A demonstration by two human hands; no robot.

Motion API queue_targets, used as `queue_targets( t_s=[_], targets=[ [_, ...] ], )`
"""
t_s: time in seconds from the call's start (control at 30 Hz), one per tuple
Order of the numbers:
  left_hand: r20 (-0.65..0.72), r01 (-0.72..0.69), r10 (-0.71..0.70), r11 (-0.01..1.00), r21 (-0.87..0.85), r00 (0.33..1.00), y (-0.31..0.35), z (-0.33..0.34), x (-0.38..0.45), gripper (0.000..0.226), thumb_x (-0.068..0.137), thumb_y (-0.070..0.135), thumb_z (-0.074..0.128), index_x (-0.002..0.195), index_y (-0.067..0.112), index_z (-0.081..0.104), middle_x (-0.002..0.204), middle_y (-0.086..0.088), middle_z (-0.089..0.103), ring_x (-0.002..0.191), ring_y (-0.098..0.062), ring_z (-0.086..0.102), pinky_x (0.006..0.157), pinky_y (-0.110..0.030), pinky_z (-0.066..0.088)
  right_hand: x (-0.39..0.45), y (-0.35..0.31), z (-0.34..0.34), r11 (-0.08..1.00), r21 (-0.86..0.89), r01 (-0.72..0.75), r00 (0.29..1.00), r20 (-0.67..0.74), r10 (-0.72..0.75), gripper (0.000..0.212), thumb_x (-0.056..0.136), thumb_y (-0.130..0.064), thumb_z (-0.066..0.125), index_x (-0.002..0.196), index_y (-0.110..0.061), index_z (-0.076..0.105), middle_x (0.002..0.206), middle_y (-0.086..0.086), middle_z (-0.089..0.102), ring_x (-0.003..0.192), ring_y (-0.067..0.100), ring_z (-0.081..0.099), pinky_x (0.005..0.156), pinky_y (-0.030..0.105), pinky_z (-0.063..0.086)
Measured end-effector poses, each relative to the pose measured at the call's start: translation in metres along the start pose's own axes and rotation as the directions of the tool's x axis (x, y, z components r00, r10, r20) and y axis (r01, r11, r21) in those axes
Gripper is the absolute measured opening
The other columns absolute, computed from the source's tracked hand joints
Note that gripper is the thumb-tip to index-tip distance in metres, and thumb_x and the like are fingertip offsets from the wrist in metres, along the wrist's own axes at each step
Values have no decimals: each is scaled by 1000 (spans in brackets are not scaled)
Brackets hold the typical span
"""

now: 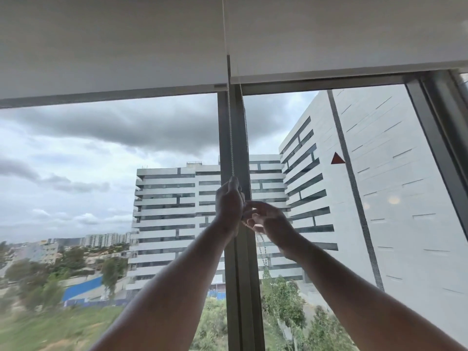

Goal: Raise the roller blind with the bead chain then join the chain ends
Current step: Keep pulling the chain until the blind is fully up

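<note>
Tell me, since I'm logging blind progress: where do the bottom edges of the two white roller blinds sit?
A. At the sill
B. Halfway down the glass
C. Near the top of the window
C: both white roller blinds end just above the glass, near the frame's top rail, leaving the buildings and sky in view; the hands work the thin bead chain below.

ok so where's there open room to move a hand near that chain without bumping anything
Open room lies in front of the left pane, between the blind's bottom edge and the left forearm, and likewise before the right pane. It is crowded at the mullion, where the bead chain, left hand and right hand bunch together.
</note>
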State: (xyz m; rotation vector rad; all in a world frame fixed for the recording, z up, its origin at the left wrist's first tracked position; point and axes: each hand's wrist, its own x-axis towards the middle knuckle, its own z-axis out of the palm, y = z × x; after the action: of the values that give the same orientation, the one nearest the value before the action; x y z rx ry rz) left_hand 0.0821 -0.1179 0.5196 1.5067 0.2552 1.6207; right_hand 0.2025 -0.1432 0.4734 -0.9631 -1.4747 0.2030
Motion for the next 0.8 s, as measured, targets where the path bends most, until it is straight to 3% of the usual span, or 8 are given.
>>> queue_targets(
  t_s=[0.1, 0.2, 0.3, 0.37, 0.4, 0.47, 0.57, 0.8],
  targets=[
    [39, 4, -4, 1000, 4, 999, -18, -9, -7, 36, 109, 21, 38, 76, 20, 54, 57, -6, 42, 37, -11, 30, 35, -18, 22, 17, -27, -11, 994, 113, -5, 997, -71, 13, 42, 100, 4, 46, 123, -21, 71, 118, 8, 77, 119, 27, 68, 106, 43, 52],
    [83, 11, -7, 999, -37, 997, -24, -10, -12, 35, 108, 20, 37, 74, 19, 47, 51, 0, 36, 36, -9, 24, 37, -18, 19, 33, -57, -8, 961, 276, -5, 995, -90, 31, 29, 107, -7, 46, 129, -9, 65, 119, 12, 74, 112, 28, 72, 106, 43, 55],
    [128, 7, -1, 999, -48, 992, -19, -2, -17, 46, 108, 36, 40, 64, 23, 39, 46, 4, 31, 35, -10, 20, 36, -19, 18, 47, -86, 5, 909, 416, -36, 997, -44, 59, 29, 108, -15, 50, 132, 0, 57, 111, 15, 71, 97, 27, 73, 103, 47, 57],
    [144, 20, -10, 997, -70, 990, -17, 6, -21, 48, 108, 39, 41, 62, 24, 37, 47, 5, 30, 34, -9, 20, 36, -19, 17, 53, -105, 17, 859, 508, -65, 997, -10, 81, 25, 108, -16, 50, 127, 0, 56, 104, 16, 71, 81, 24, 74, 87, 43, 64],
    [144, 24, -13, 997, -78, 990, -16, 8, -21, 48, 108, 39, 40, 63, 24, 37, 47, 5, 30, 35, -8, 20, 37, -19, 17, 55, -112, 24, 845, 528, -82, 994, -15, 106, 20, 108, -17, 49, 120, -3, 59, 95, 14, 71, 65, 19, 70, 68, 35, 64],
    [132, 20, -9, 997, -79, 991, -15, 10, -22, 48, 108, 38, 39, 62, 24, 37, 47, 3, 29, 36, -9, 19, 38, -20, 16, 61, -116, 31, 877, 469, -101, 983, -89, 161, 19, 108, -17, 45, 105, -12, 64, 67, 1, 58, 39, 9, 45, 39, 22, 38],
    [129, -21, 24, 1000, -24, 991, -16, 4, -21, 52, 109, 38, 36, 59, 25, 40, 47, 3, 28, 38, -11, 18, 41, -21, 15, 62, -110, 36, 902, 424, -75, 975, -159, 156, 40, 103, -7, 31, 110, -17, 69, 44, -9, 38, 35, 8, 25, 35, 21, 20],
    [144, -72, 59, 993, 91, 988, -16, -3, -23, 59, 109, 38, 34, 53, 31, 52, 46, 3, 30, 39, -13, 23, 45, -25, 17, 59, -105, 42, 908, 418, -38, 966, -217, 141, 39, 100, -2, 31, 107, -17, 66, 46, -8, 40, 40, 10, 25, 37, 21, 20]
  ],
)
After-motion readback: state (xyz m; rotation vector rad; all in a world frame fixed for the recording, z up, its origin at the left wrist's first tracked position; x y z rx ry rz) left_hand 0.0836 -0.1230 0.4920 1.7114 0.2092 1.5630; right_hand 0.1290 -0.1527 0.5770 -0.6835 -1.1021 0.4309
